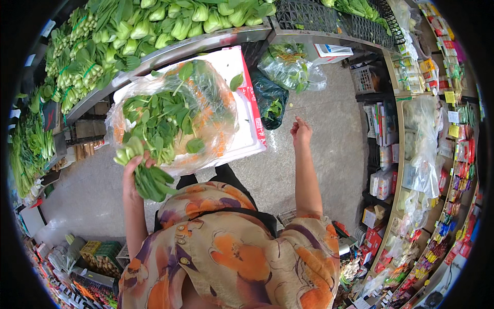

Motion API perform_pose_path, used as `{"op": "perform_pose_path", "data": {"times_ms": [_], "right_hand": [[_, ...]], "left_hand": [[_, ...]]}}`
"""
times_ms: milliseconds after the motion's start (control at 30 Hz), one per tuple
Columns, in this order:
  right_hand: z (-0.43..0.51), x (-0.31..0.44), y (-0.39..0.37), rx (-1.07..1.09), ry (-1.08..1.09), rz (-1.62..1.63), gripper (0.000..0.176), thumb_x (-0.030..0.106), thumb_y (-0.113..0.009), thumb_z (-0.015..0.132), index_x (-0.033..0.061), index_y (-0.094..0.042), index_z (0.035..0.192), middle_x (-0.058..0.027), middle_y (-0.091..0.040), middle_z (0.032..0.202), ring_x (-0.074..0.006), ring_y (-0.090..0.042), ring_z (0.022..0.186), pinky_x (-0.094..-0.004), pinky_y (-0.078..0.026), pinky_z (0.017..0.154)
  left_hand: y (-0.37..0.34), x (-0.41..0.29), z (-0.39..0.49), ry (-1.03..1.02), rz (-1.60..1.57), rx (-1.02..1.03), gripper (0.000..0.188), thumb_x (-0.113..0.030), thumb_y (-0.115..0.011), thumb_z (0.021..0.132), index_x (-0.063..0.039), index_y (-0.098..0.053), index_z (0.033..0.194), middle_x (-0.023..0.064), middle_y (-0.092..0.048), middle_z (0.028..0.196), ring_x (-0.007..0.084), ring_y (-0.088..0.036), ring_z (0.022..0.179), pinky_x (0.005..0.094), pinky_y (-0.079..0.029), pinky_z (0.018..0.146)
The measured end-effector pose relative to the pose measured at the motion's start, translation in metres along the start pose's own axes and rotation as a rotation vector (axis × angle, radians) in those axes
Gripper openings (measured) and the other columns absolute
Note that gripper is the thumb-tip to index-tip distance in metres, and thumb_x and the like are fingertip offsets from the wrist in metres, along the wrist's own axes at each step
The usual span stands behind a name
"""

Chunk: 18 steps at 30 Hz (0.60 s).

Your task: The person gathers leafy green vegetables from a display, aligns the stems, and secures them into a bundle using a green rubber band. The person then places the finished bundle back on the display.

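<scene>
My left hand (142, 161) grips a bunch of bok choy (152, 181), its pale stems up and its leaves hanging toward my shirt. Beside it, loose leafy greens (162, 119) are heaped on a clear plastic bag (216, 127) with orange print. That bag lies on a white foam box (227, 61) with a red printed side. My right hand (301, 131) is held out over the floor, right of the box, fingers loosely bent and nothing visible in them. Near it stands a dark plastic bag (266, 100) with leaves inside.
Bok choy bunches (154, 31) fill a metal-edged display shelf (193, 40) ahead. Another clear bag of greens (291, 65) rests on the floor (328, 154) past the dark bag. Black plastic crates (308, 17) sit above it. Shelves of packaged goods (461, 170) line the right side.
</scene>
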State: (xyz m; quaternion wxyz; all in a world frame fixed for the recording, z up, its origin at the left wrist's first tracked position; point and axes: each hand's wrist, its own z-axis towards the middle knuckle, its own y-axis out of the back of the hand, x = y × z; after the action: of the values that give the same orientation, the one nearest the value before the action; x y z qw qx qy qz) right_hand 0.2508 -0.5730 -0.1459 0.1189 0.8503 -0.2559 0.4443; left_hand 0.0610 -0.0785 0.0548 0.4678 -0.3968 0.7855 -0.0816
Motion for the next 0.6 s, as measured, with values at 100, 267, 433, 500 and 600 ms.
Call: {"op": "perform_pose_path", "data": {"times_ms": [100,267,433,500,600], "right_hand": [[0.072,-0.001,0.023,-0.061,-0.002,-0.045,0.014,0.014,-0.065,0.092,0.0028,-0.067,0.084,-0.0042,-0.060,0.068,-0.0129,-0.053,0.053,-0.0288,-0.042,0.045],[0.182,0.089,-0.001,0.113,0.171,-0.033,0.016,0.005,-0.049,0.098,-0.0074,-0.058,0.095,-0.0152,-0.065,0.088,-0.0214,-0.063,0.069,-0.0335,-0.055,0.059],[0.201,0.096,-0.020,-0.091,0.186,-0.071,0.021,0.008,-0.053,0.098,-0.0058,-0.060,0.113,-0.0155,-0.068,0.091,-0.0225,-0.069,0.076,-0.0313,-0.055,0.059],[0.188,0.070,-0.013,0.007,0.178,-0.129,0.026,0.013,-0.061,0.097,-0.0053,-0.061,0.115,-0.0125,-0.070,0.087,-0.0201,-0.069,0.074,-0.0299,-0.055,0.058],[0.139,0.013,-0.007,0.076,0.052,-0.281,0.020,0.022,-0.069,0.093,0.0045,-0.067,0.103,-0.0061,-0.071,0.083,-0.0132,-0.067,0.069,-0.0269,-0.050,0.055]], "left_hand": [[-0.002,0.006,-0.006,-0.002,-0.018,-0.087,0.059,-0.018,-0.071,0.081,-0.001,-0.049,0.133,0.0060,-0.055,0.094,0.0146,-0.050,0.077,0.0289,-0.044,0.075],[-0.020,0.014,0.001,-0.017,0.017,-0.107,0.057,-0.017,-0.072,0.078,-0.001,-0.051,0.129,0.0070,-0.055,0.091,0.0151,-0.049,0.075,0.0290,-0.044,0.075],[-0.039,0.016,0.012,0.011,0.029,-0.081,0.061,-0.016,-0.073,0.077,0.000,-0.051,0.131,0.0072,-0.054,0.089,0.0152,-0.047,0.074,0.0280,-0.043,0.073],[-0.036,0.020,0.015,-0.009,-0.015,-0.057,0.062,-0.016,-0.072,0.076,0.000,-0.050,0.132,0.0068,-0.053,0.091,0.0147,-0.046,0.075,0.0278,-0.042,0.072],[-0.022,0.019,0.012,-0.053,-0.120,-0.038,0.062,-0.015,-0.071,0.076,0.000,-0.050,0.133,0.0061,-0.053,0.096,0.0139,-0.045,0.077,0.0274,-0.041,0.072]]}}
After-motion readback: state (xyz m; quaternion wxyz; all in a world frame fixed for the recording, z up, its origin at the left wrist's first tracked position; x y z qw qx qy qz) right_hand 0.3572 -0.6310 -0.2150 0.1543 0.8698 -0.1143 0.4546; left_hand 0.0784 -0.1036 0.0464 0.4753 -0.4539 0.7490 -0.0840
